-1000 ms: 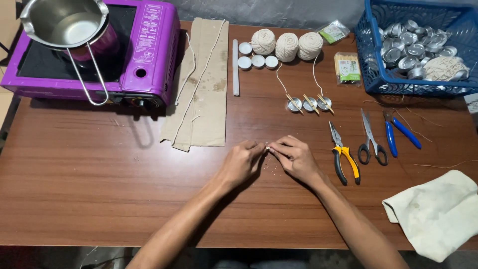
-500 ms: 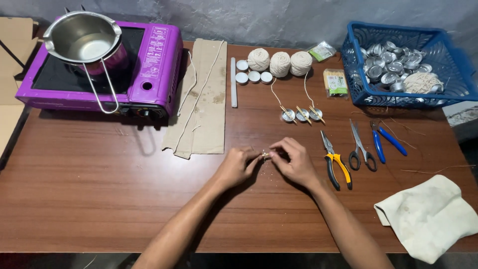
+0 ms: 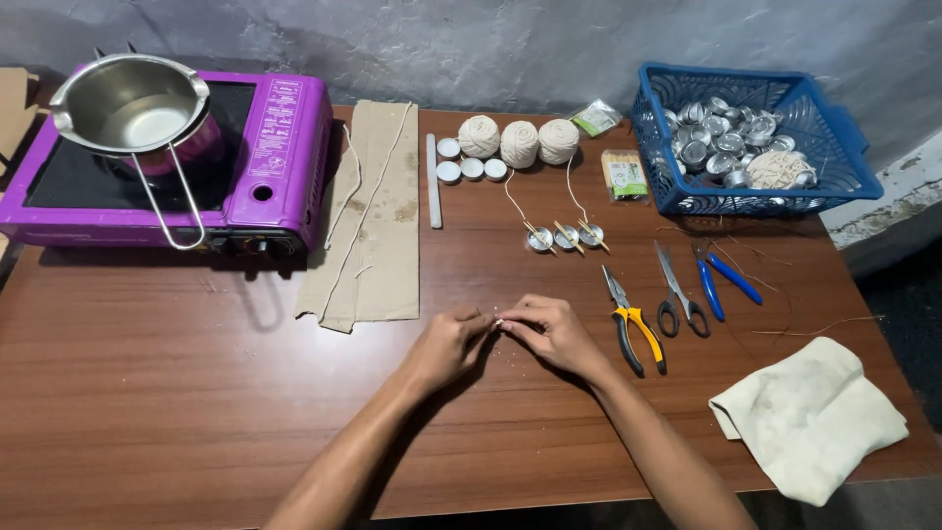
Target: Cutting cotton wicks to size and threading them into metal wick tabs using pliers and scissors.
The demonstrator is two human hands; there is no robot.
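My left hand (image 3: 444,345) and my right hand (image 3: 551,334) meet fingertip to fingertip over the middle of the brown wooden table (image 3: 167,393). Between the fingertips both pinch one tiny pale piece (image 3: 498,322), too small to identify. A few pale crumbs lie on the wood just under it. Yellow-handled pliers (image 3: 630,328) lie just right of my right hand.
Scissors (image 3: 675,292) and blue-handled pliers (image 3: 721,280) lie further right, a cream cloth (image 3: 810,417) at the front right. Behind: three small metal cups with sticks (image 3: 564,237), three string balls (image 3: 518,141), white tealights (image 3: 471,167), cardboard (image 3: 373,221), purple stove (image 3: 245,167) with steel pot (image 3: 128,103), blue basket (image 3: 834,186) of metal cups.
The view has tilted and shifted, so everything sits lower and further left in frame. My hands stay together on the same small piece, with only slight finger movement.
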